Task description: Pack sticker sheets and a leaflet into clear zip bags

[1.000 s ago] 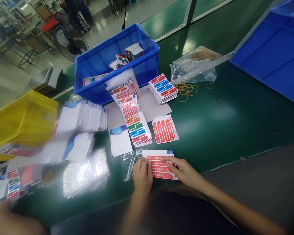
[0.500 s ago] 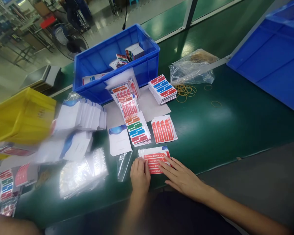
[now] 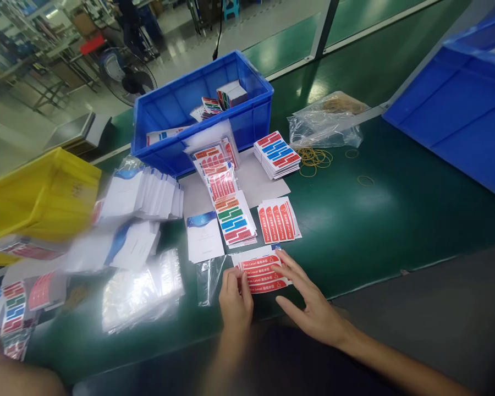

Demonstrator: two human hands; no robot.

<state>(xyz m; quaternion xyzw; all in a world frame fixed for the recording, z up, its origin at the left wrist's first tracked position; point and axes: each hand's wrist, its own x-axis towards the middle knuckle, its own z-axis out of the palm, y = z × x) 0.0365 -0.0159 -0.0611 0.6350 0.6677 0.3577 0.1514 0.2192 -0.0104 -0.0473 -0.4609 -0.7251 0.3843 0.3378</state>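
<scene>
A red-and-white sticker sheet (image 3: 260,279) lies near the table's front edge, over white paper with a blue corner. My left hand (image 3: 236,300) is closed on its left edge, thumb and fingers together. Over the sheet's right side, my right hand (image 3: 313,308) has its fingers apart, the fingertips at the sheet and the thumb stretched out below. Just beyond lie a stack of red sticker sheets (image 3: 277,221), a stack of multicoloured sticker sheets (image 3: 232,220) and white leaflets (image 3: 206,239). A clear plastic bag (image 3: 208,283) lies left of my left hand.
A blue bin (image 3: 206,129) with sticker bundles stands behind. Rubber bands (image 3: 314,159) lie beside a banded sticker stack (image 3: 276,154). At left are a yellow bin (image 3: 61,192), booklets (image 3: 127,190) and a pile of clear bags (image 3: 142,291). Another person's arm (image 3: 20,374) shows lower left.
My right hand has lifted from lying flat on the sheet, its thumb and fingers spreading wider. My left hand stays at the sheet's left edge. The view has shifted slightly.
</scene>
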